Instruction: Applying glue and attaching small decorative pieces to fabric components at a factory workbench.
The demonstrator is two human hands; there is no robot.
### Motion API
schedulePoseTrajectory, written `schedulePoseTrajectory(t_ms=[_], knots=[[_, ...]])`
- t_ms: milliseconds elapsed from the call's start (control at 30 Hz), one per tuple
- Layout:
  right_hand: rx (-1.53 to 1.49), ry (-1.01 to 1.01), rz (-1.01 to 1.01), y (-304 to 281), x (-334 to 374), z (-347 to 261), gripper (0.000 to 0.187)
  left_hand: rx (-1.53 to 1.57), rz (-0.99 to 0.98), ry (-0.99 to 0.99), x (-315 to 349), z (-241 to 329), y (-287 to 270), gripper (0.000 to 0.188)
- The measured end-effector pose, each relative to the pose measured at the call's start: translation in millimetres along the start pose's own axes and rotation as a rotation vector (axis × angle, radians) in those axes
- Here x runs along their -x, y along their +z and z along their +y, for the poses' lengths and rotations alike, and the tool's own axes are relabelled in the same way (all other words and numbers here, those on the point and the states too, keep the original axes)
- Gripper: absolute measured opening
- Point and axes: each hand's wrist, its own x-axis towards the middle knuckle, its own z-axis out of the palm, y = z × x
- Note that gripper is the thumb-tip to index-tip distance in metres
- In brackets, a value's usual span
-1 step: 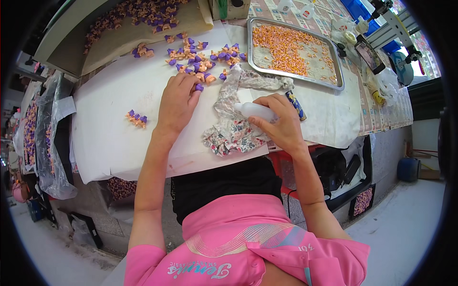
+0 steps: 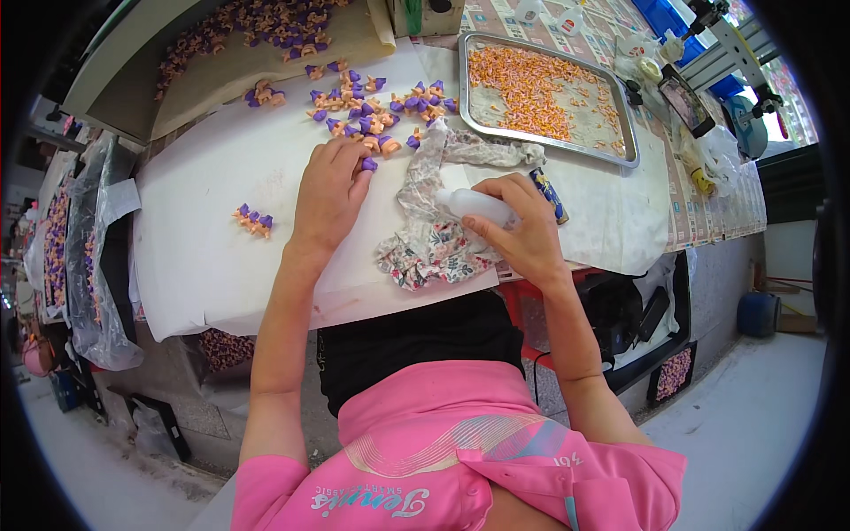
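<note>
My right hand (image 2: 524,223) is wrapped round a white squeeze bottle (image 2: 482,206), tipped on its side with its narrow end toward the left. Beneath the bottle lies a crumpled floral cloth (image 2: 434,257). My left hand (image 2: 329,195) reaches to the near edge of a cluster of small purple-and-peach plastic figures (image 2: 361,108). Its fingertips pinch one such figure (image 2: 369,164), whose purple part shows beside the thumb; the rest is hidden by the fingers. Left of that wrist, a small group of finished-looking figures (image 2: 254,220) sits apart on the white paper (image 2: 204,177).
A metal tray (image 2: 567,146) of small orange-and-pink pieces stands at the back right. Just right of the bottle lies a dark blue-and-yellow cylinder (image 2: 551,196). More figures fill a paper-lined recess (image 2: 257,75) at the back left. A phone (image 2: 686,102) on a stand is farther right.
The squeeze bottle in my right hand has shifted very slightly to the right. My left hand stays in place.
</note>
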Motion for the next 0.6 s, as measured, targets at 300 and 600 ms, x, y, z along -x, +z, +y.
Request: schedulePoseTrajectory(t_ms=[300, 600], knots=[[-0.597, 0.209, 0.041, 9.5, 11.4, -21.5, 0.034, 0.394, 0.147, -0.144, 45.9, 24.1, 2.9, 0.021], [-0.577, 0.062, 0.196, 30.4, 20.6, -39.9, 0.034, 0.76, 0.125, -0.348, 77.4, 41.2, 0.6, 0.024]])
